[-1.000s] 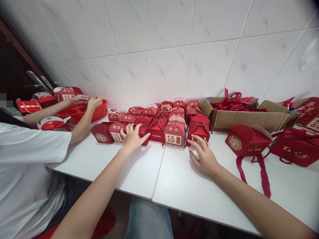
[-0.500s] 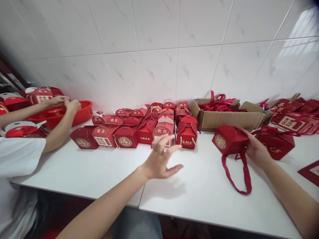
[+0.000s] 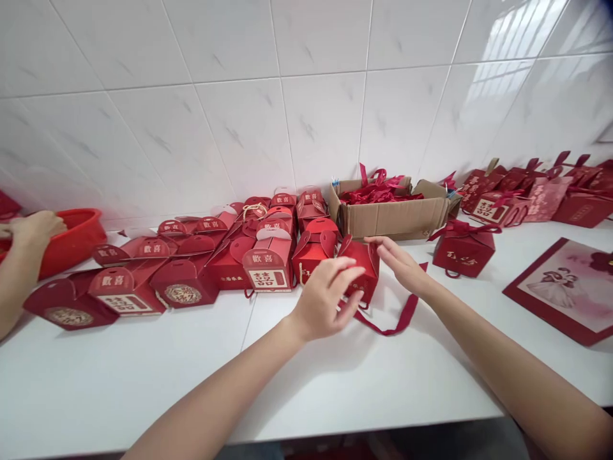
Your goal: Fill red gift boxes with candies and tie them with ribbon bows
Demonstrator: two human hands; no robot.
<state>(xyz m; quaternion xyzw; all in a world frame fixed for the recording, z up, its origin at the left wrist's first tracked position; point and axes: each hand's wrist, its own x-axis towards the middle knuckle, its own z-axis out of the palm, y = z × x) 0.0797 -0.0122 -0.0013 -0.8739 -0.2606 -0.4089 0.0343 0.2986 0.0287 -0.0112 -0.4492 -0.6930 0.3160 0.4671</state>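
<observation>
A small red paper gift box (image 3: 364, 263) stands on the white table between my hands, beside the end of a row of like boxes. My left hand (image 3: 328, 297) is in front of it, fingers curved and apart, hiding part of its front. With nothing gripped, my right hand (image 3: 402, 263) rests its stretched fingers against the box's right side. A dark red ribbon (image 3: 395, 327) trails from the box in a loop over the table. Whether my left fingertips touch the box, I cannot tell.
Several red boxes (image 3: 189, 284) stand in rows at left. Behind is a cardboard box (image 3: 393, 220) of red ribbons (image 3: 378, 191). A bow-tied box (image 3: 463, 252), a red printed card (image 3: 560, 291) and several bags and boxes (image 3: 502, 207) are right. Another person's hand (image 3: 36, 230) is by a red basin (image 3: 74, 239).
My right hand has brought the red gift box left and set it upright beside the row, and its fingers have straightened. The view has swung to the right.
</observation>
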